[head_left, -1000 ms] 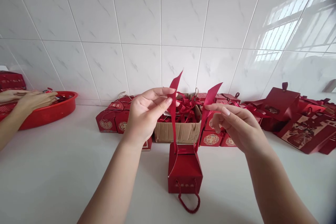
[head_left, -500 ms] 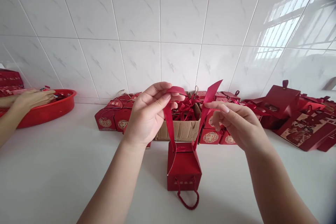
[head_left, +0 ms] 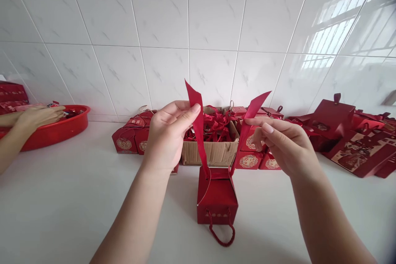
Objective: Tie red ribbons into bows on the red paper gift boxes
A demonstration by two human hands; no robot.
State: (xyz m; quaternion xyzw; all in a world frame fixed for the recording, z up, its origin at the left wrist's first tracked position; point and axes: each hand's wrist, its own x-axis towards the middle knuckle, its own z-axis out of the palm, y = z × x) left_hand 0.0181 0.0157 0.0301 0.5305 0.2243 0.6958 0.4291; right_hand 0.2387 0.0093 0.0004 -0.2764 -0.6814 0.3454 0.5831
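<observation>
A small red gift box (head_left: 218, 198) stands on the white table in front of me, a twisted cord handle (head_left: 223, 242) hanging from its near face. A red ribbon (head_left: 200, 144) comes up out of its top on both sides. My left hand (head_left: 168, 132) pinches the left end between thumb and fingers, the slanted tip pointing up. The right end is held by my right hand (head_left: 283, 142), thumb and fingers closed on it. Both ends are spread apart above the box and not crossed.
Behind the box is a cardboard carton (head_left: 208, 153) full of red ribbons. Finished-looking red boxes (head_left: 125, 140) stand on either side of it. At left, another person's hands (head_left: 35, 121) are over a red basin (head_left: 72, 130). Red gift bags (head_left: 355, 152) lie at right.
My left hand has shifted slightly left, and its ribbon end, folded over the fingers before, now stands straight up. My right hand has moved a little right with its end.
</observation>
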